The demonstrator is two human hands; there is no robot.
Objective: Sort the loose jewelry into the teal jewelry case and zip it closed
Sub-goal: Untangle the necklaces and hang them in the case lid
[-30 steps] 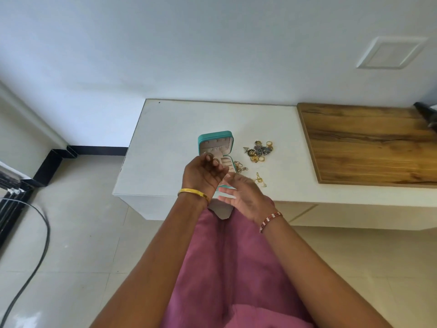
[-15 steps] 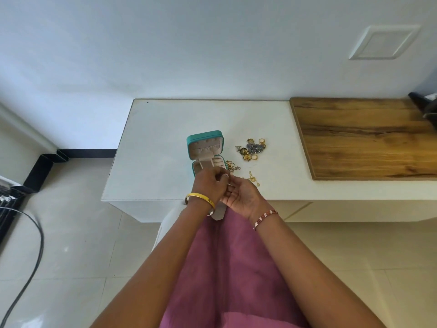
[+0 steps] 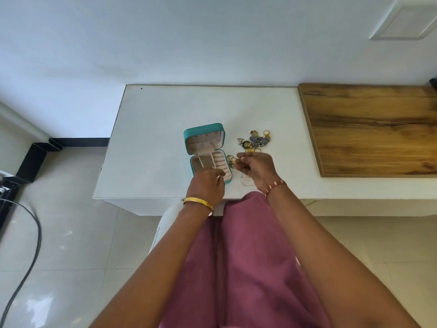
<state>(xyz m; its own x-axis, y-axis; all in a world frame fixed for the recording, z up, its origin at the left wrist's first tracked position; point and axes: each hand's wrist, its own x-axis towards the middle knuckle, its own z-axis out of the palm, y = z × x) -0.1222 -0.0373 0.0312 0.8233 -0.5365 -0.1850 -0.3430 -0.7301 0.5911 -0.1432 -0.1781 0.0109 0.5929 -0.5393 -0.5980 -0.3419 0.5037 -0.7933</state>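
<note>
The left hand (image 3: 205,183) hovers over the open teal case (image 3: 207,152), its fingers' state unclear, while the right hand (image 3: 257,168) pinches a small gold piece (image 3: 241,159).

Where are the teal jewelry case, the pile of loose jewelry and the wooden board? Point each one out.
teal jewelry case (image 3: 203,129): head view, on the outer teal rim of the raised lid.
pile of loose jewelry (image 3: 257,141): head view, on the blue-grey cluster in its middle.
wooden board (image 3: 369,131): head view, on its bare top face.

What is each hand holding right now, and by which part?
Left hand, over the teal jewelry case, has curled fingers; any held item is too small to tell. Right hand curls beside small gold pieces; blur hides any grip.
</note>
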